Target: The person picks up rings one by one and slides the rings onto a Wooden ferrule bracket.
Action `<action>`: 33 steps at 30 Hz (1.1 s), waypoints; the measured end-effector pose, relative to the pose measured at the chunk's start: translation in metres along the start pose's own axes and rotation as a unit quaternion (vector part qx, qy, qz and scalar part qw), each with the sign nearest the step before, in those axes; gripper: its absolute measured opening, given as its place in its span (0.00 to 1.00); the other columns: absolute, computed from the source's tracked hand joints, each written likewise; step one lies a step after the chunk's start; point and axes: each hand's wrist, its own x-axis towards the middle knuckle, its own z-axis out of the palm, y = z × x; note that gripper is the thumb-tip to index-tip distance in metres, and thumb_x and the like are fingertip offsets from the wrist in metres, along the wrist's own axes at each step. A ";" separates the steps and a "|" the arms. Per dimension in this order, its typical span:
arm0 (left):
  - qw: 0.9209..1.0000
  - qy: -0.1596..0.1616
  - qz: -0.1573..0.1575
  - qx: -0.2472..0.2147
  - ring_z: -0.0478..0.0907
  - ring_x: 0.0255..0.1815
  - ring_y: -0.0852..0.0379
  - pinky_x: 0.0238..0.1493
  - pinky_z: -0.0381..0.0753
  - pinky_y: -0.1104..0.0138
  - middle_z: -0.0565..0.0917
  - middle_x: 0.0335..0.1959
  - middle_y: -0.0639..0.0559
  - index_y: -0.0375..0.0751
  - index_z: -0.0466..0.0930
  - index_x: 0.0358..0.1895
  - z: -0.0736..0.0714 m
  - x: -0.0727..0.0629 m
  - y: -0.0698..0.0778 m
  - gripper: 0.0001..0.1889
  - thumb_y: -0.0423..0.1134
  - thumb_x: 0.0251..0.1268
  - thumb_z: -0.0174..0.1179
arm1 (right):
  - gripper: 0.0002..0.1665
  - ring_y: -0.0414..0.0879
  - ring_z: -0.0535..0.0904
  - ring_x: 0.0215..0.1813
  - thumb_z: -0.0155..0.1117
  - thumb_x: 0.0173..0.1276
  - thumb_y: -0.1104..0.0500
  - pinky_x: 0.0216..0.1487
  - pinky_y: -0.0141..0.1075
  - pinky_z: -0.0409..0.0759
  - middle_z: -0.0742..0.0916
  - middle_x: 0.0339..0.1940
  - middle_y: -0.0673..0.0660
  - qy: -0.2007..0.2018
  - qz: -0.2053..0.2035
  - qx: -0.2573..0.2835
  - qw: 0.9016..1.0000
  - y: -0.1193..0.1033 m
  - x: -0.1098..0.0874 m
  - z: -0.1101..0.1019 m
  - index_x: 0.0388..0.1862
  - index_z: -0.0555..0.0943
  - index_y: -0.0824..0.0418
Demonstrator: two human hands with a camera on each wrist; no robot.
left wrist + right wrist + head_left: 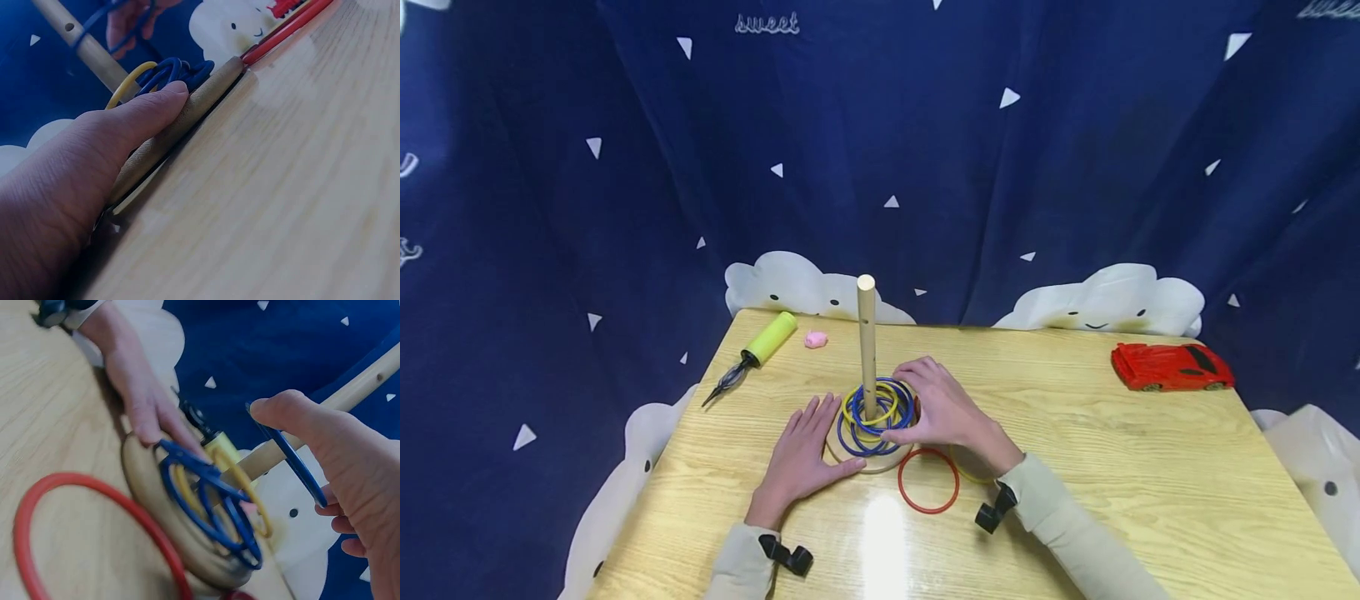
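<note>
A wooden post stands upright on a round wooden base. Blue rings and yellow rings lie loosely stacked around the foot of the post. My left hand rests against the base's left side, fingers straight, its thumb lying on the near rim. Above the stack, my right hand holds a blue ring between thumb and fingers; the ring appears to encircle the post. A red ring lies on the table just right of the base. Part of a yellow ring shows beneath my right wrist.
At the back left lie a yellow-green hand pump with a black nozzle and a small pink object. A red toy car sits at the table's right side. A dark blue curtain hangs behind the wooden table.
</note>
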 end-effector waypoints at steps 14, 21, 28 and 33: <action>1.000 -0.006 -0.001 0.004 0.46 0.87 0.47 0.85 0.45 0.50 0.54 0.86 0.50 0.49 0.48 0.87 0.002 0.002 -0.002 0.63 0.85 0.55 0.53 | 0.58 0.52 0.75 0.63 0.76 0.47 0.22 0.63 0.49 0.77 0.85 0.60 0.56 -0.019 0.017 -0.032 0.999 0.017 -0.025 0.023 0.63 0.83 0.64; 1.000 -0.008 -0.003 0.006 0.46 0.87 0.47 0.85 0.45 0.50 0.53 0.86 0.50 0.46 0.49 0.86 0.001 0.002 -0.002 0.64 0.85 0.54 0.53 | 0.58 0.52 0.75 0.65 0.79 0.47 0.25 0.65 0.51 0.76 0.83 0.63 0.56 -0.012 0.064 -0.016 0.998 0.025 -0.050 0.016 0.67 0.80 0.62; 1.000 -0.004 0.000 0.005 0.47 0.87 0.46 0.85 0.47 0.48 0.55 0.86 0.49 0.45 0.50 0.86 0.000 0.002 -0.001 0.64 0.85 0.54 0.54 | 0.57 0.55 0.73 0.70 0.78 0.52 0.28 0.71 0.55 0.72 0.80 0.69 0.57 0.000 0.100 0.014 0.995 0.034 -0.081 0.008 0.71 0.76 0.62; 1.000 -0.004 -0.001 0.006 0.46 0.87 0.47 0.85 0.47 0.49 0.55 0.86 0.49 0.46 0.49 0.86 0.001 0.002 -0.002 0.64 0.86 0.54 0.53 | 0.55 0.54 0.73 0.70 0.78 0.55 0.29 0.70 0.55 0.73 0.79 0.68 0.57 0.015 0.115 0.017 0.993 0.040 -0.102 0.006 0.71 0.76 0.62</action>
